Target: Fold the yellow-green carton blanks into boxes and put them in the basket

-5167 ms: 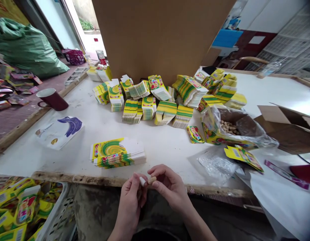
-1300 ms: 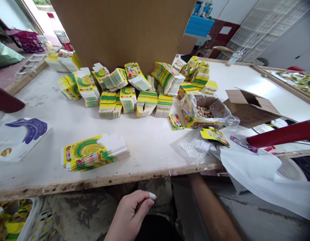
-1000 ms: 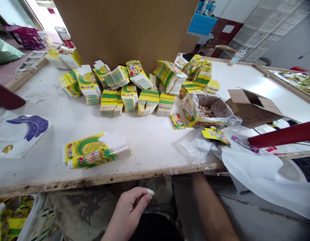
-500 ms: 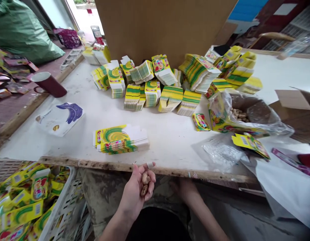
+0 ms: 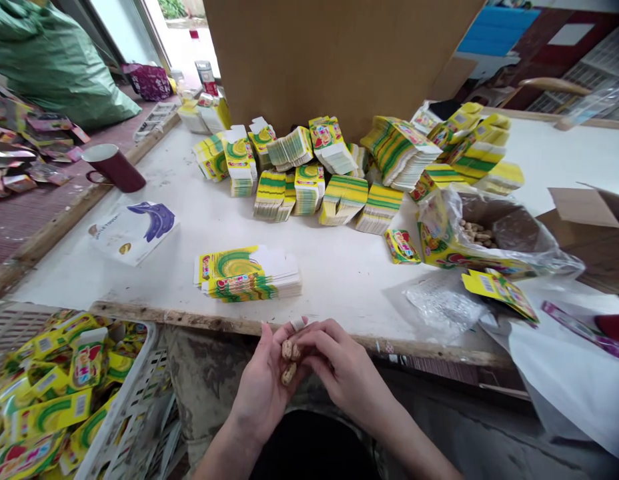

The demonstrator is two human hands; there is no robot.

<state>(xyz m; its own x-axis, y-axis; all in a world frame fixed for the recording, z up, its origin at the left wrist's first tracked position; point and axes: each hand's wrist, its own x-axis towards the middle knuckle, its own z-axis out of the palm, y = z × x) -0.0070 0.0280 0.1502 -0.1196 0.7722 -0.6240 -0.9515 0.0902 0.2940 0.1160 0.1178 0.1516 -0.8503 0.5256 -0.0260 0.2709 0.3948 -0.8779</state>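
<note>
My left hand (image 5: pixel 262 383) is palm up over my lap, just in front of the table edge, cupped around a few unshelled peanuts (image 5: pixel 288 373). A white wrap covers one of its fingertips. My right hand (image 5: pixel 344 367) reaches in from the right, thumb and fingers pinched at the upper peanut (image 5: pixel 295 351) in the left palm; the fingertips partly hide it. Beyond the hands lies a stack of flattened yellow and green cartons (image 5: pixel 239 273) on the white table (image 5: pixel 339 287).
Several carton bundles (image 5: pixel 344 197) line the back below a cardboard panel (image 5: pixel 339 60). At right stands a plastic-lined box (image 5: pixel 439 230) of peanuts. Crumpled plastic (image 5: pixel 442 307) lies before it. A maroon mug (image 5: pixel 114 167) is at left; a white crate (image 5: pixel 134 373) of filled cartons stands lower left.
My right hand has risen from my lap to the left palm, its fingers now at the peanuts. The view has shifted slightly.
</note>
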